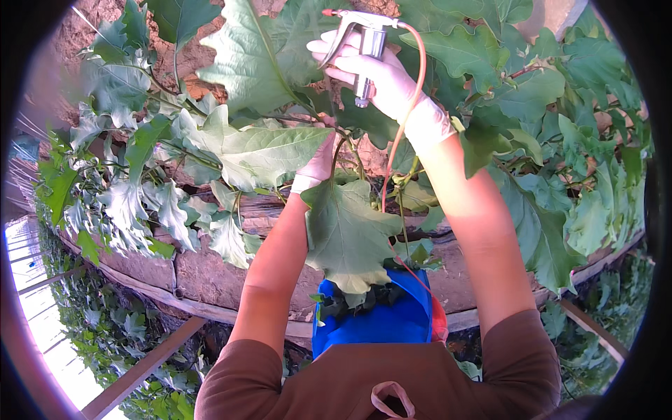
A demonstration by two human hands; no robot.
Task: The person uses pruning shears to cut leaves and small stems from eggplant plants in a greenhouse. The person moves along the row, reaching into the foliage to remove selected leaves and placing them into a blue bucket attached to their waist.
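My right hand (386, 79), in a white glove, is wrapped around a metal spray gun (371, 44). Its fingers lie by the long trigger lever, and the red-tipped nozzle points left. From the back of the gun an orange hose (420, 58) loops down past my forearm to my waist. My left hand (315, 165), also gloved, reaches in among the stems of a broad-leaved plant that looks like eggplant. A large lobed leaf (278, 149) covers much of that hand, so its fingers and anything in them are hidden. Another big leaf (352, 231) hangs beside my left forearm.
At my waist is an open blue container (383, 320) with dark leaves in it and a red object (439, 317) beside it. A raised soil bed (220, 281) with a bent rim runs across. More plants (530, 121) crowd both sides; wooden bars (142, 367) stand below left.
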